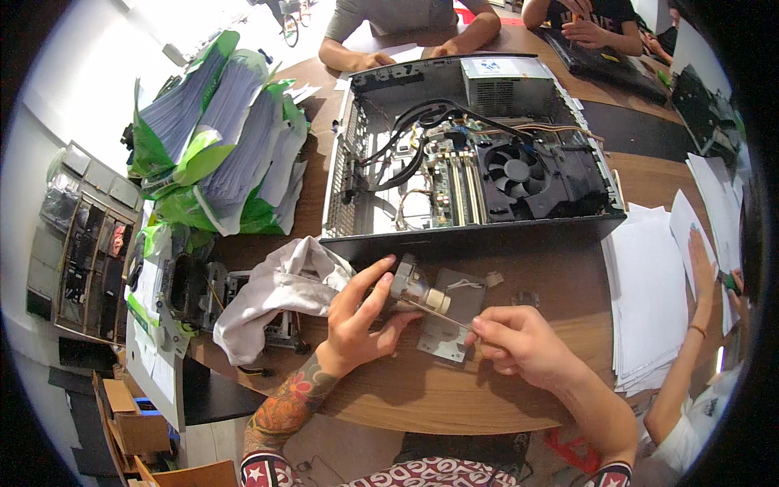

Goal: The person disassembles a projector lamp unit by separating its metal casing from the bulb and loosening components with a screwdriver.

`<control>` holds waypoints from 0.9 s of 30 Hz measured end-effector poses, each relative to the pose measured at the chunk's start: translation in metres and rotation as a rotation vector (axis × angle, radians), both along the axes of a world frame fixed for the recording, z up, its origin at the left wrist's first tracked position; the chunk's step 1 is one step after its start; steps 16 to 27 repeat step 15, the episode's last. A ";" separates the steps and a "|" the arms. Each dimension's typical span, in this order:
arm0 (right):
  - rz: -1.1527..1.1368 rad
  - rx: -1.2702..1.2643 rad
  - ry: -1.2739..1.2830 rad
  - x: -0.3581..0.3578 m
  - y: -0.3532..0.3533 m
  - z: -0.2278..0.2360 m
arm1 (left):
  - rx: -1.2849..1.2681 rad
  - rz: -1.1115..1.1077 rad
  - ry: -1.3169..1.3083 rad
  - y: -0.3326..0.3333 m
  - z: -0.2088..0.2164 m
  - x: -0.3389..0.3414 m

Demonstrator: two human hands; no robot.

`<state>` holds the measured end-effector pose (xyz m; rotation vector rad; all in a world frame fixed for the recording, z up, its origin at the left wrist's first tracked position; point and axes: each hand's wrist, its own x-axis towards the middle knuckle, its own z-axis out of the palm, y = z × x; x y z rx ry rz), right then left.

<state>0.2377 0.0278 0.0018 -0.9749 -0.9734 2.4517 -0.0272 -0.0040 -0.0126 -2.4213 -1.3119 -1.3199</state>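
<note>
My left hand (363, 318) is closed around a lamp unit (415, 286), which has a grey housing, a glassy bulb part and a cream cylindrical base. Pinched in my right hand (519, 345) is a thin metal rod-like tool (442, 316); its exact kind is unclear. The tool slants up and left, its far end close to the lamp unit's cream base. Below the lamp unit lies a flat grey metal plate (451, 345) on the wooden table (535, 398). A white connector with short wires (479, 282) rests beside the plate.
Beyond my hands stands an opened computer case (471, 235) with a black fan (517, 169). A white cloth (284, 284) lies left of my left hand, near green-wrapped paper stacks (235, 138). Paper sheets (649, 284) lie right. Other people sit across and at right, one hand (699, 264) on paper.
</note>
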 end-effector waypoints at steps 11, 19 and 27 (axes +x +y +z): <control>-0.387 1.875 -0.387 -0.017 -0.006 -0.009 | -0.153 0.166 0.049 -0.015 0.003 -0.014; -0.296 1.830 -0.464 -0.034 -0.008 -0.009 | -0.180 0.182 -0.004 -0.028 0.001 -0.040; -0.296 1.830 -0.464 -0.034 -0.008 -0.009 | -0.180 0.182 -0.004 -0.028 0.001 -0.040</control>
